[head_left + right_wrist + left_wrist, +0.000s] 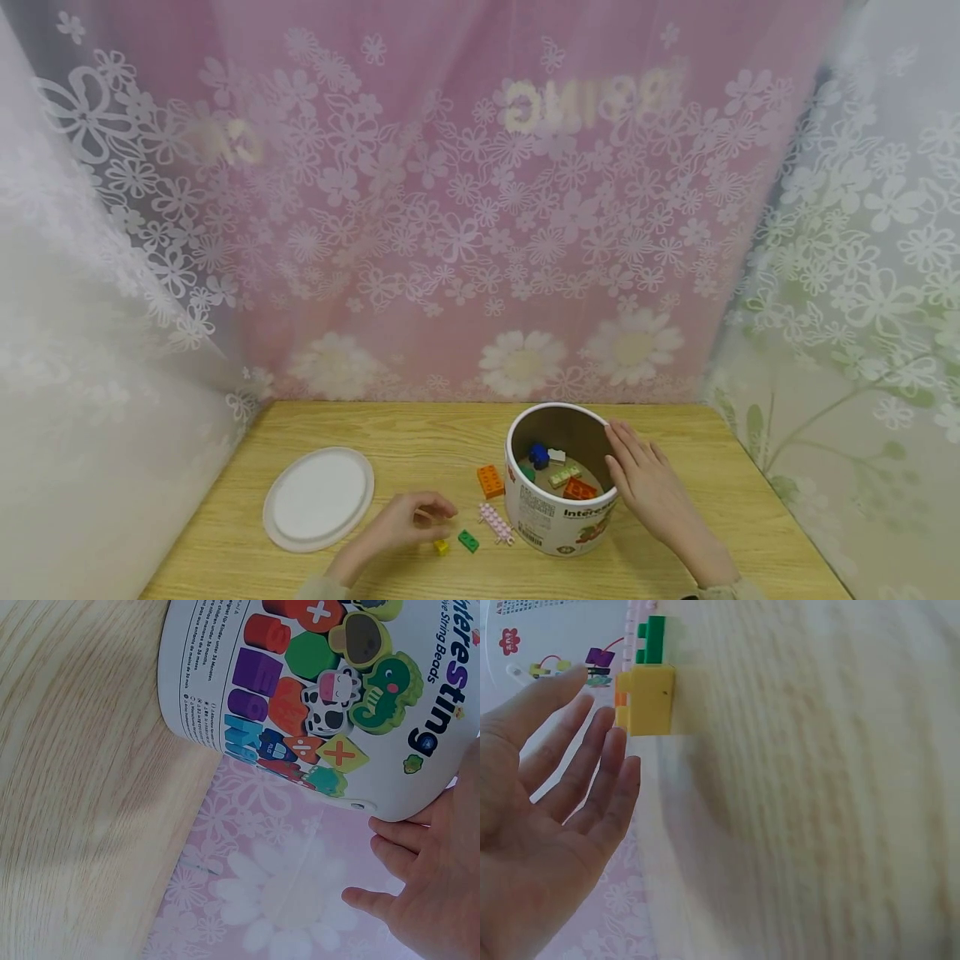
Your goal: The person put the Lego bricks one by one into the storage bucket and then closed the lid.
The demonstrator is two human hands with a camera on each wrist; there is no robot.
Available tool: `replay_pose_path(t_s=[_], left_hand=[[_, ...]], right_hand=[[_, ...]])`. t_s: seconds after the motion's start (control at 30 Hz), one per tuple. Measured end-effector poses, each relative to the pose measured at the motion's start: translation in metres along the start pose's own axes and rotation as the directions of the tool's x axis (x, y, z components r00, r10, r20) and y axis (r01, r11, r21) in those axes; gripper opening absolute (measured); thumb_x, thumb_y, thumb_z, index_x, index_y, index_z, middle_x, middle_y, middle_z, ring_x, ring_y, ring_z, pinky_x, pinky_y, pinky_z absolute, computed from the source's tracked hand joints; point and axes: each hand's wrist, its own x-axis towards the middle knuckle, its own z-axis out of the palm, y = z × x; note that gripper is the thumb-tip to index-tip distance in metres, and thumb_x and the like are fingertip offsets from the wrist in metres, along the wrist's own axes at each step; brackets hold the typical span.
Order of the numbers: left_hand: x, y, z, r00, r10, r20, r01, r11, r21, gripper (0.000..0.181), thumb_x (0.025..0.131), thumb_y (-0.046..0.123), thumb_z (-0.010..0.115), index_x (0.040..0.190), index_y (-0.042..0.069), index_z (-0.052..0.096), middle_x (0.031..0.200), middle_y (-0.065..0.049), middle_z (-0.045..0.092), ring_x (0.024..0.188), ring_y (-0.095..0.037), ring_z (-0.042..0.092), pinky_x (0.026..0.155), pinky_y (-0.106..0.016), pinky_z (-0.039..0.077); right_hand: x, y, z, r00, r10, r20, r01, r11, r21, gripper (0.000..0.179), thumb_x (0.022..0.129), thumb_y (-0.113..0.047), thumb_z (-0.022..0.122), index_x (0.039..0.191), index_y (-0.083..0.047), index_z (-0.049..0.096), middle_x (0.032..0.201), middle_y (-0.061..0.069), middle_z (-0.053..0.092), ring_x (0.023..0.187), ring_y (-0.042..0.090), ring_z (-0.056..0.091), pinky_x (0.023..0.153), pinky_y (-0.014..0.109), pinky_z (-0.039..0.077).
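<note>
My left hand (411,521) hovers with slightly bent fingers beside a small yellow toy brick (441,547). In the left wrist view its fingertips are close to the yellow brick (652,701); nothing is gripped in them. Against the right side and rim of a white printed bucket (551,533) rests my right hand (648,483), fingers extended. Inside the bucket lie several bricks, among them a blue one (538,455), a white one (557,457), a pale green one (565,476) and a red-orange one (580,489). A green brick (468,541) lies right of the yellow one.
Left of the bucket, an orange brick (491,482) and a pink studded piece (495,523) lie on the wooden table (420,433). A round white lid (318,496) is at the left. Flowered curtains (480,250) hang behind and on both sides.
</note>
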Motion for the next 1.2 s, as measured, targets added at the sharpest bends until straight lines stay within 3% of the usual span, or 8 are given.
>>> replay_pose_path(t_s=[0.17, 0.4, 0.63, 0.8, 0.93, 1.07, 1.2], left_hand=[[-0.006, -0.003, 0.001, 1.0, -0.012, 0.02, 0.012, 1.0, 0.023, 0.025, 0.092, 0.018, 0.077, 0.115, 0.009, 0.073, 0.115, -0.006, 0.073, 0.106, -0.021, 0.068, 0.092, -0.036, 0.057], [-0.011, -0.006, 0.001, 0.998, -0.031, 0.055, 0.03, 0.999, 0.015, 0.026, 0.088, 0.017, 0.081, 0.112, 0.011, 0.074, 0.112, 0.0, 0.073, 0.108, -0.012, 0.067, 0.097, -0.026, 0.054], [-0.011, -0.01, -0.001, 0.997, -0.038, 0.071, 0.036, 0.999, 0.025, 0.022, 0.086, 0.014, 0.083, 0.107, 0.015, 0.077, 0.11, 0.004, 0.073, 0.106, -0.009, 0.067, 0.093, -0.025, 0.055], [-0.011, -0.012, -0.003, 0.997, -0.057, 0.046, 0.055, 0.997, 0.045, 0.017, 0.087, 0.013, 0.082, 0.103, 0.017, 0.078, 0.105, 0.007, 0.074, 0.094, -0.004, 0.066, 0.084, -0.023, 0.055], [-0.01, -0.015, -0.004, 0.999, -0.036, 0.021, 0.035, 0.998, 0.053, 0.015, 0.089, 0.017, 0.08, 0.104, 0.017, 0.077, 0.102, 0.007, 0.073, 0.088, -0.004, 0.063, 0.079, -0.022, 0.055], [-0.007, -0.015, -0.008, 1.0, -0.007, -0.013, 0.008, 0.998, 0.064, 0.017, 0.09, 0.017, 0.078, 0.107, 0.019, 0.076, 0.104, 0.007, 0.072, 0.09, -0.003, 0.063, 0.08, -0.021, 0.056], [-0.003, -0.009, -0.015, 0.999, -0.022, -0.048, 0.024, 0.998, 0.059, 0.017, 0.091, 0.017, 0.077, 0.108, 0.021, 0.075, 0.107, 0.006, 0.072, 0.091, -0.005, 0.062, 0.082, -0.022, 0.056]], right_hand=[[0.0, -0.001, 0.0, 1.0, -0.008, -0.015, 0.008, 1.0, -0.008, 0.054, 0.109, -0.032, 0.045, 0.153, 0.0, 0.043, 0.158, 0.018, 0.04, 0.145, 0.038, 0.037, 0.113, 0.066, 0.03], [0.0, -0.002, -0.001, 0.999, -0.021, -0.026, 0.02, 1.0, -0.02, 0.053, 0.109, -0.031, 0.046, 0.152, 0.0, 0.043, 0.158, 0.018, 0.04, 0.145, 0.038, 0.038, 0.112, 0.066, 0.031], [0.0, -0.001, -0.001, 1.0, 0.008, 0.001, -0.008, 1.0, 0.008, 0.054, 0.11, -0.033, 0.044, 0.154, -0.001, 0.041, 0.159, 0.017, 0.04, 0.147, 0.037, 0.035, 0.114, 0.065, 0.028], [0.0, -0.001, -0.001, 1.0, 0.014, 0.014, -0.014, 1.0, 0.008, 0.054, 0.11, -0.033, 0.043, 0.154, -0.001, 0.041, 0.159, 0.017, 0.039, 0.147, 0.037, 0.034, 0.115, 0.065, 0.027], [0.0, -0.001, -0.001, 1.0, 0.018, 0.017, -0.018, 1.0, 0.012, 0.055, 0.11, -0.034, 0.042, 0.154, -0.002, 0.041, 0.159, 0.017, 0.039, 0.148, 0.037, 0.034, 0.115, 0.065, 0.027], [-0.001, -0.001, -0.001, 1.0, 0.017, 0.015, -0.017, 1.0, 0.009, 0.055, 0.11, -0.034, 0.042, 0.154, -0.002, 0.041, 0.16, 0.016, 0.038, 0.148, 0.036, 0.034, 0.115, 0.065, 0.027], [-0.001, -0.001, -0.001, 1.0, 0.014, 0.016, -0.014, 1.0, 0.011, 0.055, 0.11, -0.034, 0.043, 0.154, -0.001, 0.041, 0.16, 0.016, 0.038, 0.147, 0.037, 0.034, 0.115, 0.065, 0.027]])
